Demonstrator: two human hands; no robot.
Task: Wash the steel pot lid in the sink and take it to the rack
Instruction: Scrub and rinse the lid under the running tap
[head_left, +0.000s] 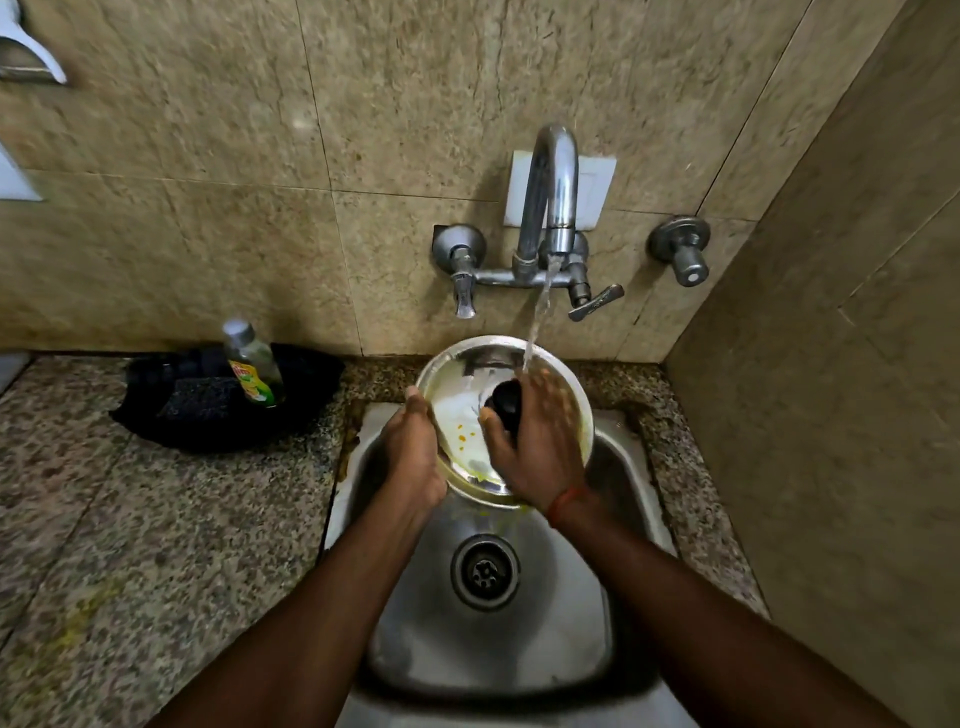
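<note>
The round steel pot lid is tilted up over the back of the steel sink, with yellow food specks on its face. My left hand grips its left rim. My right hand is wrapped around the black knob at the lid's centre. Water streams from the tap onto the lid's upper right part and my right fingers. The lid's lower right part is hidden behind my right hand.
A dish-soap bottle stands in a black basket with a dark scrubber on the granite counter to the left. Tiled walls close in behind and on the right. The drain lies below the lid.
</note>
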